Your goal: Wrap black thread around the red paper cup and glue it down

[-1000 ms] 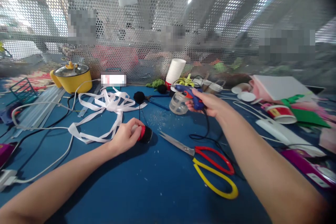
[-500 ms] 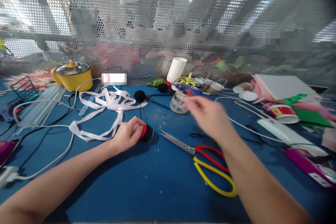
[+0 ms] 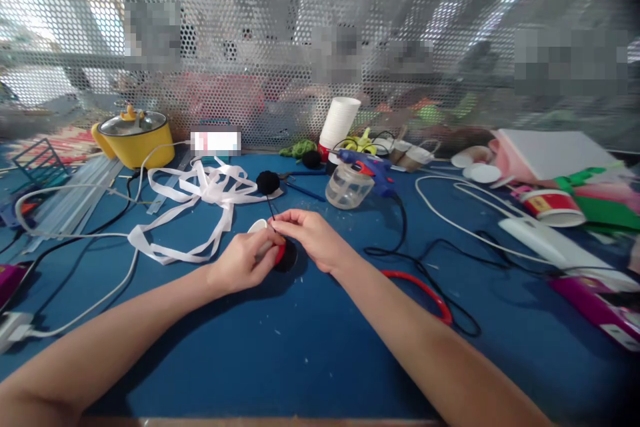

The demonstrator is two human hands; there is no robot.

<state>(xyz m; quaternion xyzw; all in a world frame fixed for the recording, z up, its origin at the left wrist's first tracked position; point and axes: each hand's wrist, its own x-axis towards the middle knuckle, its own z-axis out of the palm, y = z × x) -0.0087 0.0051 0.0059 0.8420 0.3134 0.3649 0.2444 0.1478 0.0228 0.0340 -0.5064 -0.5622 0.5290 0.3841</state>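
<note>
My left hand [image 3: 247, 259] is closed around a small paper cup [image 3: 259, 225], which lies tilted with its white rim uppermost. The cup's outside is red, with a dark band of black yarn [image 3: 287, 259] around its far end. Fingertips of my right hand [image 3: 313, 237] pinch the strand of black yarn [image 3: 271, 208] close to the cup. That strand runs back to a black yarn ball [image 3: 268, 181] on the table. Under my right forearm lie the scissors, of which only the red handle [image 3: 425, 287] shows.
A blue glue gun [image 3: 373, 170] rests over a clear plastic jar [image 3: 347, 195]. White ribbon [image 3: 215, 190] is heaped at left, before a yellow pot [image 3: 137, 143]. Stacked paper cups [image 3: 341, 121] stand at the back. Cables, a white stick-like device [image 3: 555, 247] and craft scraps lie at right.
My right hand has moved left from beside the clear jar to the cup and now pinches the black yarn. The left hand still holds the cup, whose open rim is now more visible.
</note>
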